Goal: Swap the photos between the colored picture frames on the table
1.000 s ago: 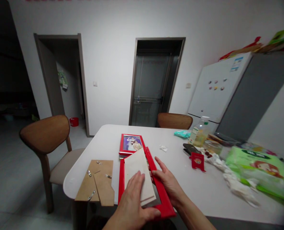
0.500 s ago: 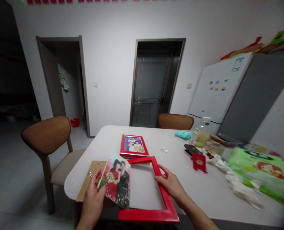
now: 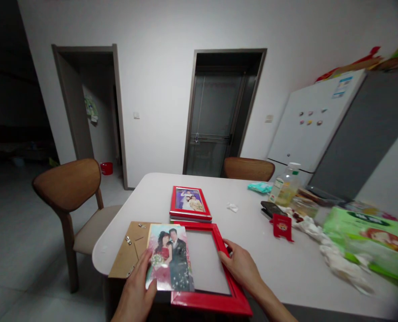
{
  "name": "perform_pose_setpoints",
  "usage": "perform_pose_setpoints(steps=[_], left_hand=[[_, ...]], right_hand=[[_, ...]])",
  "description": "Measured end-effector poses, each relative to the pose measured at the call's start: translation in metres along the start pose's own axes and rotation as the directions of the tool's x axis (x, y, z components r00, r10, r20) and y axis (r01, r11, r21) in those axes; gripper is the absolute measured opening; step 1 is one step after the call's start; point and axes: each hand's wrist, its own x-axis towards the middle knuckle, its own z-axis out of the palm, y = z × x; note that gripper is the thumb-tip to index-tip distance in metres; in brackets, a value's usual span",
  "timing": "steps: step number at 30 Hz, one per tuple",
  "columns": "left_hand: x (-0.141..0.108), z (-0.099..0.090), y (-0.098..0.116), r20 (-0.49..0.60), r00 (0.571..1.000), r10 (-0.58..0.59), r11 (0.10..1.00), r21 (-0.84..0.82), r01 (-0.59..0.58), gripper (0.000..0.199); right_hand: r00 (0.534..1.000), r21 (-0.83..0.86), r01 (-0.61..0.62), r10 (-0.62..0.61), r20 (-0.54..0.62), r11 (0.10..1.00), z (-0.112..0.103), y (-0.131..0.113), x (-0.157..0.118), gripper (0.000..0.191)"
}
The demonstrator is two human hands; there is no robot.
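My left hand (image 3: pixel 137 286) holds the lower left edge of a photo (image 3: pixel 172 259) of a couple, one in red and one in a dark suit. The photo lies over the left side of a large red frame (image 3: pixel 210 300) at the table's front edge. My right hand (image 3: pixel 241 264) is closed on the frame's right side, fingers beneath and thumb on top. Under the photo's left side rests a brown backing board (image 3: pixel 121 259) with metal clips. Behind the large frame lies a smaller red frame (image 3: pixel 190 203) with a photo in it.
On the white table (image 3: pixel 252 237) are a crumpled tissue (image 3: pixel 232 207), a red packet (image 3: pixel 282 227), a black phone (image 3: pixel 272 209), a bottle (image 3: pixel 285 184), a teal packet (image 3: pixel 260 187) and a green tissue pack (image 3: pixel 370 232). Wooden chairs (image 3: pixel 69 183) stand left and behind.
My left hand has brought the photo, tilted before, flatter and more upright, slightly right over the frame. My right hand stays on the frame. The camera view has shifted a little.
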Motion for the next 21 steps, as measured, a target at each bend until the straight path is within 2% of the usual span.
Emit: perform_pose_setpoints(steps=[3, 5, 8, 9, 11, 13, 17, 19, 21], left_hand=[[-0.003, 0.004, -0.001, 0.038, 0.991, 0.128, 0.981, 0.139, -0.133, 0.054], [-0.005, 0.006, 0.001, 0.113, 0.976, 0.187, 0.956, 0.205, -0.207, 0.059], [-0.005, 0.008, 0.007, 0.252, 0.947, 0.197, 0.918, 0.292, -0.269, 0.066], [-0.004, 0.01, 0.01, 0.284, 0.941, 0.183, 0.905, 0.326, -0.274, 0.068], [-0.002, 0.013, 0.012, 0.313, 0.937, 0.156, 0.876, 0.394, -0.278, 0.07], [0.001, 0.018, 0.012, 0.306, 0.94, 0.152, 0.852, 0.442, -0.282, 0.07], [0.005, 0.027, 0.005, 0.248, 0.946, 0.21, 0.84, 0.45, -0.305, 0.064], [0.008, 0.028, 0.003, 0.195, 0.947, 0.256, 0.857, 0.408, -0.315, 0.06], [0.013, 0.024, 0.005, 0.122, 0.947, 0.299, 0.893, 0.313, -0.322, 0.056]], right_hand=[[1.0, -0.042, 0.008, -0.008, -0.009, 0.999, -0.001, 0.002, 0.0, 0.039], [0.997, -0.043, 0.054, -0.057, -0.057, 0.998, -0.002, -0.002, -0.001, 0.037], [0.982, 0.053, 0.154, -0.147, -0.116, 0.987, -0.001, -0.019, -0.005, 0.035], [0.983, 0.124, 0.17, -0.159, -0.089, 0.978, 0.001, -0.027, -0.007, 0.036], [0.984, 0.297, 0.156, -0.176, 0.042, 0.942, 0.01, -0.045, -0.01, 0.039], [0.967, 0.438, 0.13, -0.211, 0.142, 0.89, 0.023, -0.062, -0.011, 0.042], [0.978, 0.623, 0.021, -0.146, 0.15, 0.782, 0.042, -0.086, -0.008, 0.047], [0.984, 0.73, -0.01, -0.125, 0.13, 0.684, 0.04, -0.097, -0.007, 0.046], [0.985, 0.836, -0.015, -0.137, 0.107, 0.548, 0.032, -0.107, -0.008, 0.045]])
